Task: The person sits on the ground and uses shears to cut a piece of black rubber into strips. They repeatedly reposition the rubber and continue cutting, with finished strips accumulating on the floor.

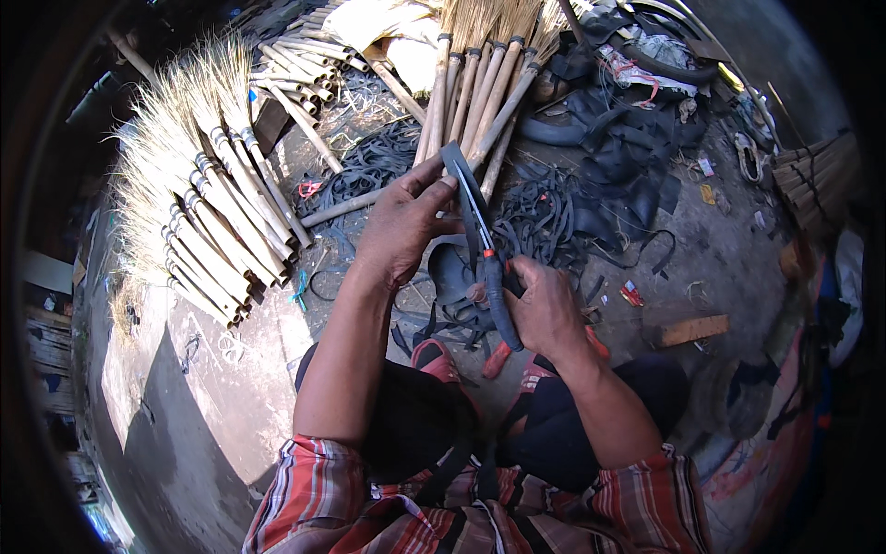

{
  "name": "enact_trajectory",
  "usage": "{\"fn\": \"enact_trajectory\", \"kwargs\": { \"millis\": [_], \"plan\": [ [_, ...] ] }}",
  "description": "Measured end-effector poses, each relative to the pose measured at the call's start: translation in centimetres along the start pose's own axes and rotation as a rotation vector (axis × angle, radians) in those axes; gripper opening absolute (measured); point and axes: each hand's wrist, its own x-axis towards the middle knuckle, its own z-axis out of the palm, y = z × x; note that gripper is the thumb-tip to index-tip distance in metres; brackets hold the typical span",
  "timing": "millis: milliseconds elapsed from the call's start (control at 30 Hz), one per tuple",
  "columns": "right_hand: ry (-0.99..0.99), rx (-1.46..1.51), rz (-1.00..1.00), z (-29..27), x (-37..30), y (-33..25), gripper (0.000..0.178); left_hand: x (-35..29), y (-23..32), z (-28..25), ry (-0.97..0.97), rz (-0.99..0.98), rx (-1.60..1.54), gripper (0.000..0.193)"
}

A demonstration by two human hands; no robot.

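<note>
My left hand [406, 217] pinches the upper end of a black rubber strip [451, 157] between thumb and fingers. My right hand [549, 314] grips a pair of scissors [498, 300] with dark, thick handles and orange-red parts near the pivot. The silver blades point up and away from me, lying along the strip between my two hands. How far the blades are apart is hard to make out. Below the scissors, a dark rounded rubber piece [449, 272] rests on the floor among loose strips, in front of my sandalled feet.
Finished-looking brooms [217, 203] lie in rows at the left, and more broom handles [480, 92] lean ahead. Tangled black strips [540, 217] and rubber sheets [618, 138] cover the floor ahead and right. A wooden block [692, 330] lies at the right. Bamboo poles [305, 65] are stacked far left.
</note>
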Motion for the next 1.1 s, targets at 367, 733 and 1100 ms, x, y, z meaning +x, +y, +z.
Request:
{"fn": "enact_trajectory", "kwargs": {
  "millis": [367,733,1100],
  "plan": [
    [0.118,-0.158,-0.109,-0.3,0.5,-0.6,0.068,-1.0,-0.3,1.0,-0.048,0.000,0.175,0.052],
    [0.019,-0.091,-0.020,-0.2,0.0,-0.6,0.060,-0.4,0.5,-0.3,0.050,-0.001,0.057,0.037],
    [0.066,-0.091,-0.017,-0.8,0.1,-0.8,0.061,-0.7,-0.5,0.5,-0.009,0.026,0.131,0.035]
  ]
}}
